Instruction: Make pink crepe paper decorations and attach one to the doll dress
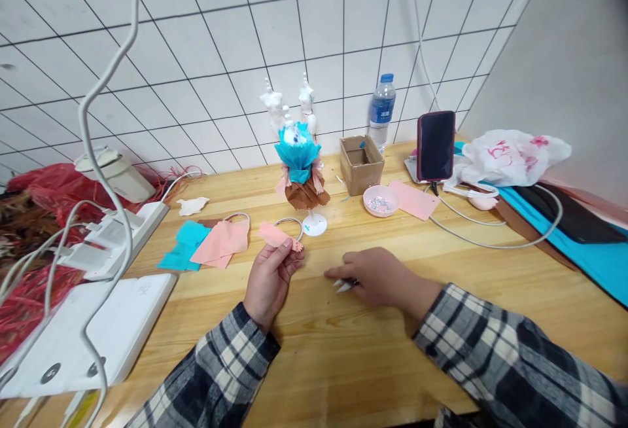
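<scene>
Between its thumb and fingers, my left hand (269, 281) pinches a strip of pink crepe paper (273, 234) whose right end looks snipped into a fringe. To its right, my right hand (383, 276) is closed around a small pair of scissors (345, 285); only the pale pointed blades show, low over the table, and the handles are hidden in the palm. Just beyond my hands stands a white mannequin figurine dressed in a blue top (299, 156) and a brown crepe paper skirt (307, 194). A metal ring (300, 226) lies behind the pink strip.
Blue paper (184, 248) and pink paper pieces (223, 242) lie left. Behind are a cardboard box (363, 169), a water bottle (382, 114), a pink dish (381, 211) of small shiny bits and a propped phone (436, 146). A power strip (144, 226) and hanging cable (105, 81) occupy the left.
</scene>
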Action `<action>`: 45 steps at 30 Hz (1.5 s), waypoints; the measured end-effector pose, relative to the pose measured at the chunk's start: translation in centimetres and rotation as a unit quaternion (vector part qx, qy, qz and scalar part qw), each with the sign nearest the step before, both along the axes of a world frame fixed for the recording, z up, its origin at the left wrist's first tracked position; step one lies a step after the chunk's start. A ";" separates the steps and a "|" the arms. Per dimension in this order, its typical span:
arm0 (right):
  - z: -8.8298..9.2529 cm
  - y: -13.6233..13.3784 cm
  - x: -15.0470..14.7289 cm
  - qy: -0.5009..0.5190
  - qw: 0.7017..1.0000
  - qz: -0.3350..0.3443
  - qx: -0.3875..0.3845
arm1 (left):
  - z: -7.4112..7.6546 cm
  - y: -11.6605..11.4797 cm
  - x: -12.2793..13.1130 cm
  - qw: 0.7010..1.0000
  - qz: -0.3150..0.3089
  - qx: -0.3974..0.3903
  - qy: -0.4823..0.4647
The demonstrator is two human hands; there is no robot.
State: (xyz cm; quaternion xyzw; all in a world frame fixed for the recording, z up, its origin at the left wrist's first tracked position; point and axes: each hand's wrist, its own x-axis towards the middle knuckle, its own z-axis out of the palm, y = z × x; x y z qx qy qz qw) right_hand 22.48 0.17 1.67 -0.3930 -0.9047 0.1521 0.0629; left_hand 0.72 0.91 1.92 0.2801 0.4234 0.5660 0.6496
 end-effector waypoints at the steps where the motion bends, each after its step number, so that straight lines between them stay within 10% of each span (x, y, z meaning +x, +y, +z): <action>1: -0.1 0.5 0.5 0.013 1.000 -0.022 -0.010 | 0.0 0.0 0.0 1.000 -0.001 0.001 0.001; 10: -0.8 3.0 3.2 0.145 0.968 -0.205 -0.015 | 0.0 -0.1 -0.2 0.999 0.020 0.025 0.027; 17: 0.7 4.7 5.2 0.031 0.994 -0.105 0.024 | -0.7 0.4 0.1 0.996 0.036 0.047 0.063; 31: -0.6 10.4 -4.4 -0.083 0.972 -0.176 0.133 | -1.5 0.9 0.4 0.988 0.011 0.053 0.142; 45: -1.6 3.2 -0.5 0.077 0.985 -0.127 0.083 | -1.6 1.4 0.1 0.988 -0.002 0.062 0.143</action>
